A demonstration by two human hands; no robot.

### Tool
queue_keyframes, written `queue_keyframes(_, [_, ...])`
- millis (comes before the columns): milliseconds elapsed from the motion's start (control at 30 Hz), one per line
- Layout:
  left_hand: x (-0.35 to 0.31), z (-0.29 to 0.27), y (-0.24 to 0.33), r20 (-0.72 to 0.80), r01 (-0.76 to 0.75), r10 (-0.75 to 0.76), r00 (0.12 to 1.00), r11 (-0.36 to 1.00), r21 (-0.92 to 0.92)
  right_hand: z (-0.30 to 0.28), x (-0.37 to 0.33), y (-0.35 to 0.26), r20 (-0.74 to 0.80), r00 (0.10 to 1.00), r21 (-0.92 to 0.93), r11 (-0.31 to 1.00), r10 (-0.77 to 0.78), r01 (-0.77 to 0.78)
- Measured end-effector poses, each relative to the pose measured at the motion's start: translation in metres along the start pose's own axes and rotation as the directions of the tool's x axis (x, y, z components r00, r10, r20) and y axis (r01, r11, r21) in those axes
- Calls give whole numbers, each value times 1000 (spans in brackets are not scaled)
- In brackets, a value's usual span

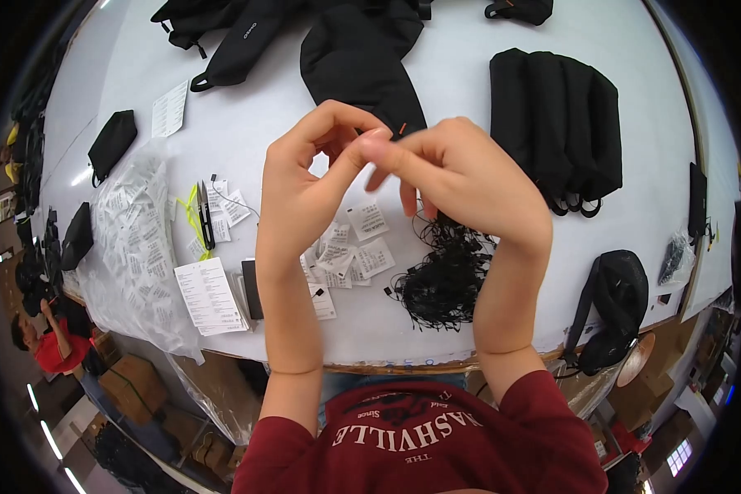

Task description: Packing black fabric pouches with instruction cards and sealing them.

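Note:
Above the white table (263, 66), my left hand (305, 181) and my right hand (469, 169) meet at the fingertips, each in a pinch. Whatever lies between them is too small or too hidden to make out. Just beyond them is a long black fabric pouch (362, 62) with a small orange tab near its end. Loose white printed labels (369, 257) are scattered below my hands, partly behind my left forearm. Beside my right forearm lies a tangle of thin black cords (438, 284).
At left are a clear bag of labels (132, 247), thread snips (206, 218) and a stack of printed cards (208, 296). Several black pouches (556, 115) lie in a row at right, above a black mesh item (617, 292). A person in red (53, 352) is at far left.

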State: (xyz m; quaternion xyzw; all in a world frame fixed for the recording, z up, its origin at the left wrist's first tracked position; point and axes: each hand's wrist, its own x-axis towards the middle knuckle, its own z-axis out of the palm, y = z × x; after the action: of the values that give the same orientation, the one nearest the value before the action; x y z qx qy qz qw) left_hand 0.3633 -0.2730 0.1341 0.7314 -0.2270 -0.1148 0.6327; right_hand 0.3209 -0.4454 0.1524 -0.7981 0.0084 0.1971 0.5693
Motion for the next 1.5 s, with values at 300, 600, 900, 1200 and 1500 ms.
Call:
queue_keyframes(300, [-2, -7, -4, 54, 35, -45, 998, 984, 175, 8, 21, 9, -323, 946, 346, 925, -38, 156])
queue_keyframes(600, [-5, -21, -5, 158, 203, -243, 957, 951, 234, -24, 17, 24, -567, 820, 407, 838, -81, 364])
queue_keyframes(900, [-7, -30, -4, 314, 266, -379, 871, 900, 346, -34, 5, 32, -377, 926, 120, 992, 22, 26])
queue_keyframes(1200, [1, 7, -9, 193, -132, 112, 975, 987, 93, -32, -7, 24, 102, 992, 201, 978, -75, 53])
queue_keyframes(1500, [0, -4, -11, 453, 106, -102, 886, 994, 15, -45, -17, 23, 138, 972, 287, 947, -188, 143])
